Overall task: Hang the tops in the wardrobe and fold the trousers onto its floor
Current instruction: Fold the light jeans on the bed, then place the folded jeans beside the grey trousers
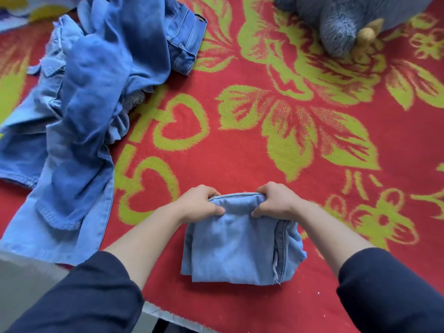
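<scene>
Gripping the far edge of the folded light-blue trousers [230, 248] with both hands here: left hand [199, 203] and right hand [276, 200] each have a closed grip on the denim. Trousers sit on the red flowered cover [240, 152], messy denim pile [84, 104] off to the left.

- The left hand [200, 204] and right hand [276, 200] each gripped a far corner of the folded light-blue jeans [235, 246], fingers curled over the edge.
- The jeans lay on a red blanket [240, 150] with a yellow-green flower pattern.
- A heap of denim clothes [91, 97] sprawled at the left, well apart.
- A grey plush toy [346, 25] sat at the top right.
</scene>
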